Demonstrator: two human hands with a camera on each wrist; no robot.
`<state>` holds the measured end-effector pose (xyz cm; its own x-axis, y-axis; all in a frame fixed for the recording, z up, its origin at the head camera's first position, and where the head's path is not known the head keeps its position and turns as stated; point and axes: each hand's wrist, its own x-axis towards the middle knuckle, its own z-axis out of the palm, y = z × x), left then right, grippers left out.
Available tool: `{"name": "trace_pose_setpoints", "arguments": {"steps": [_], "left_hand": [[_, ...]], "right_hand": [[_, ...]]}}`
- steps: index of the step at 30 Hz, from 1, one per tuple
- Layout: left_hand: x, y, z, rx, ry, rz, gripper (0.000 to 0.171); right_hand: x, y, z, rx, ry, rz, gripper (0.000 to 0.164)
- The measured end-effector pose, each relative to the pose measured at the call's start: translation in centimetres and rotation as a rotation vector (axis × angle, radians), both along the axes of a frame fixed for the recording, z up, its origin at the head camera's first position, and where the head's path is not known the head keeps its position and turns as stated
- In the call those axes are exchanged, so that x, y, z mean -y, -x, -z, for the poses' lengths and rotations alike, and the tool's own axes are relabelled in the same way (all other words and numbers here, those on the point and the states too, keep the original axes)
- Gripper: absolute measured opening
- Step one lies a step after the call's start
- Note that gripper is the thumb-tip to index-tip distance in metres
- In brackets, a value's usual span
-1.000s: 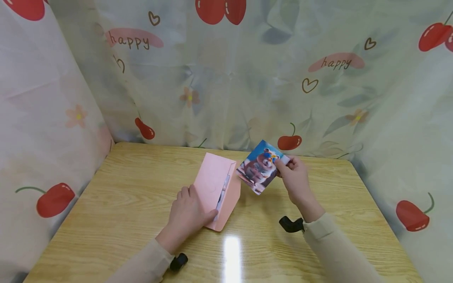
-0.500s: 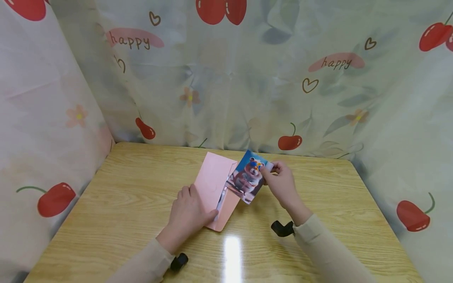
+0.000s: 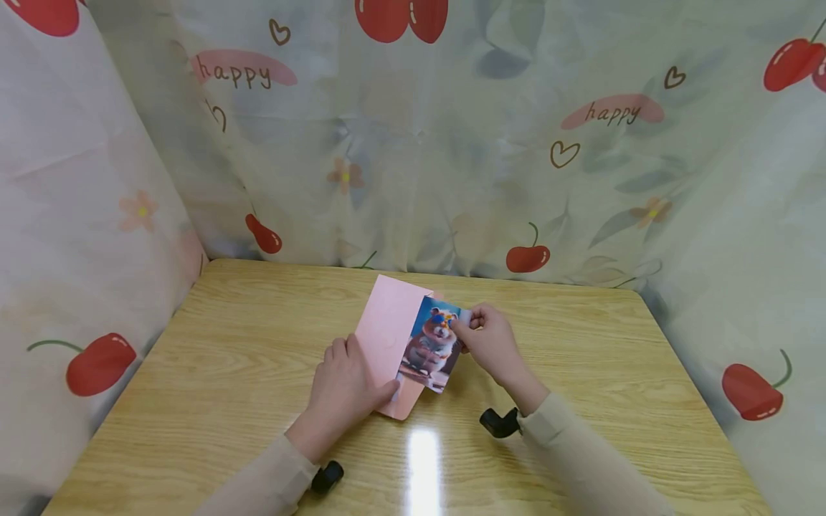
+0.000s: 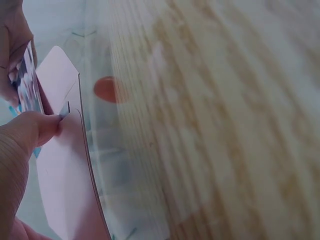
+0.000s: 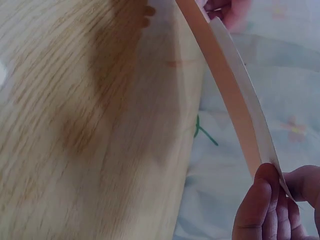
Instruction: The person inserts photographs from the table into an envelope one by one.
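My left hand (image 3: 342, 383) grips a pink envelope (image 3: 390, 315) with the thumb at its opening, held slanted over the table. In the left wrist view the thumb presses on the pink envelope (image 4: 67, 165). Between thumb and fingers my right hand (image 3: 495, 344) pinches the right edge of a picture card (image 3: 431, 344) showing a furry animal with colourful glasses. The card lies along the envelope's opening, over the unfolded flap; whether its edge is inside cannot be told. In the right wrist view the card's pale back (image 5: 250, 95) runs alongside the orange-pink flap (image 5: 225, 90).
The wooden table (image 3: 245, 344) spreads under both hands. A patterned curtain (image 3: 413, 143) with cherries and lettering rises behind the table and along both sides. Black camera mounts (image 3: 500, 423) stick out at the wrists.
My right hand has moved left and toward me, bringing the card from beside the envelope to its opening. The left hand and envelope have stayed nearly still.
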<state>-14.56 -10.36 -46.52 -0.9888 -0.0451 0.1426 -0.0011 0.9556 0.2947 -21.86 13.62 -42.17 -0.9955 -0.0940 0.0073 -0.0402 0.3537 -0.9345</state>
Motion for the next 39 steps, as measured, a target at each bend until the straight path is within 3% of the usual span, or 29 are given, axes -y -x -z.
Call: {"name": "trace_pose_setpoints", "arguments": {"steps": [12,17,22,32,39], "left_hand": [[0.0,0.0,0.1,-0.005,0.004,0.011,0.11],[0.1,0.1,0.2,-0.013,0.023,0.003,0.11],[0.1,0.1,0.2,-0.016,0.029,0.002,0.111],[-0.1,0.2,0.1,-0.004,-0.006,-0.001,0.106],[-0.2,0.1,-0.2,0.004,-0.021,0.001,0.107]], "right_hand": [[1.2,-0.4,0.0,0.057,-0.012,-0.058,0.026],[1.5,-0.9,-0.5,0.08,0.047,-0.043,0.021],[2.0,-1.4,-1.0,0.088,0.082,-0.088,0.019],[3.0,-1.0,0.6,0.075,-0.045,-0.059,0.018],[4.6,-0.8,1.3,0.12,-0.058,-0.075,0.023]]}}
